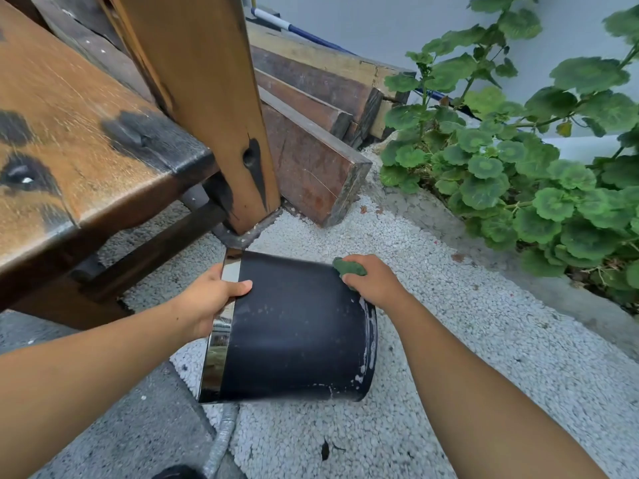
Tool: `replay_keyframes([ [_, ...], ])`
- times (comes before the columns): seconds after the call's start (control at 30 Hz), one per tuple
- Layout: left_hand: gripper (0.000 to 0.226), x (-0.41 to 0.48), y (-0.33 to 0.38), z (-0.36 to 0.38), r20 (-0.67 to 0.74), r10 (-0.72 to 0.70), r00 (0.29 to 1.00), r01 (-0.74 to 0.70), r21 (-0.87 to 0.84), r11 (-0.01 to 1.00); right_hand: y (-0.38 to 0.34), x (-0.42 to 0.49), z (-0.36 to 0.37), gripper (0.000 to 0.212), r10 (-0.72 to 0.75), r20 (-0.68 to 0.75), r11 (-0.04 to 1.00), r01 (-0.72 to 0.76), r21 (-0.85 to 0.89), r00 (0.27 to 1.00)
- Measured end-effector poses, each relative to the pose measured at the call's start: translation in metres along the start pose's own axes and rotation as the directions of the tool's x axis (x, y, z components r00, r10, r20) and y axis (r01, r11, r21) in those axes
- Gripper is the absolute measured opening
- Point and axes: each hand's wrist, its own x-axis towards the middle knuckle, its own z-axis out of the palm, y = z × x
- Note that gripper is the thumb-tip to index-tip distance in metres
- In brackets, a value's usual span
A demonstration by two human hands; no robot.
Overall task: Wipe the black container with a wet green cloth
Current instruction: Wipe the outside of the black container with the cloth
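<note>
Black container (294, 326) lay tipped sideways above gravel ground (449, 340) nr wooden table (69, 133) leg, L hand (211, 299) gripping chrome rim (221, 344), R hand (373, 281) clenching green cloth (347, 267) against base edge.

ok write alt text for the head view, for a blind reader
A person holds a black container on its side over pale gravel, the left hand gripping its shiny rim band while the right hand presses a bunched green cloth against its base end. A wooden table and leafy plant flank them.

Most of green cloth (349, 267) — hidden under right hand (375, 283)
</note>
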Motion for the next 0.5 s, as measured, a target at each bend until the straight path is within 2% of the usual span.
replay_keyframes([
  [0.07, 0.027, -0.001, 0.002, 0.001, -0.009, -0.001, 1.000, 0.001, 0.019, 1.000, 0.006, -0.010, 0.007, 0.021, -0.023, -0.026, 1.000, 0.023, -0.004, 0.999],
  [0.2, 0.033, -0.005, 0.005, 0.006, -0.017, -0.009, 1.000, 0.010, 0.079, 0.997, 0.020, -0.045, 0.023, 0.048, 0.008, -0.151, 1.000, -0.012, -0.024, 0.988],
  [0.33, 0.030, -0.007, 0.009, 0.010, -0.030, 0.001, 1.000, 0.001, 0.086, 0.996, 0.029, -0.082, 0.043, 0.050, -0.028, -0.270, 0.999, 0.039, 0.035, 0.962],
  [0.5, 0.019, -0.007, 0.009, 0.014, 0.014, 0.031, 0.999, -0.032, 0.099, 0.995, 0.037, -0.114, 0.067, 0.049, -0.014, -0.393, 1.000, 0.020, 0.011, 0.920],
])
